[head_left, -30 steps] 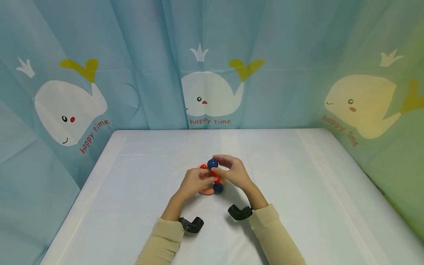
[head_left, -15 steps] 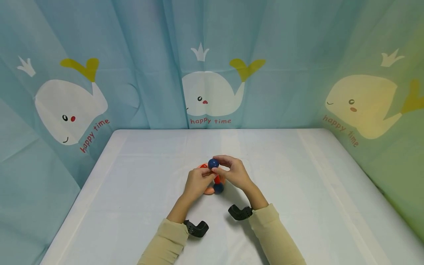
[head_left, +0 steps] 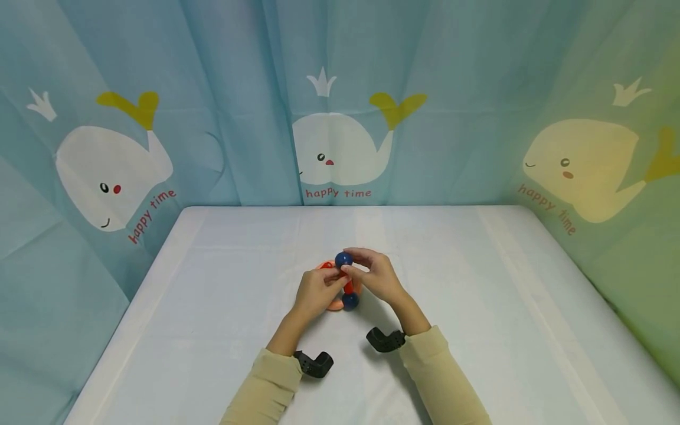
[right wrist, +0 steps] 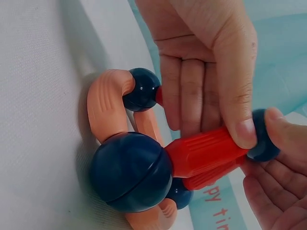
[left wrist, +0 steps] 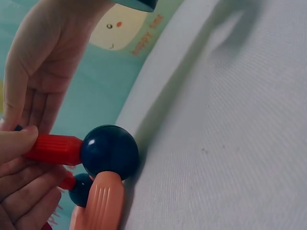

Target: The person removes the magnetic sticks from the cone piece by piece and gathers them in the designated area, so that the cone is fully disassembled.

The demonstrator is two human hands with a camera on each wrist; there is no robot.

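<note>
My left hand point(head_left: 314, 292) pinches a red rod point(right wrist: 204, 154) between thumb and fingers, just below a blue ball at its upper end. That upper blue ball point(head_left: 343, 260) is held in the fingers and thumb of my right hand point(head_left: 376, 276). The rod's lower end meets a larger-looking blue ball point(left wrist: 110, 152) near the tabletop. From this lower ball run orange curved rods point(left wrist: 105, 201), part of a ring with further blue balls point(right wrist: 142, 89). Another red rod point(right wrist: 213, 177) leans up toward the held ball, partly hidden by fingers.
The build stands on a white-covered table point(head_left: 223, 265). A light blue curtain point(head_left: 239, 118) printed with whales hangs behind and along both sides. Black wrist cameras point(head_left: 385, 340) sit on both wrists, close to the sleeves.
My left hand has moved up and right, from lower on the red rod to just under the upper ball. The upper ball has shifted slightly right; my right hand stays at it.
</note>
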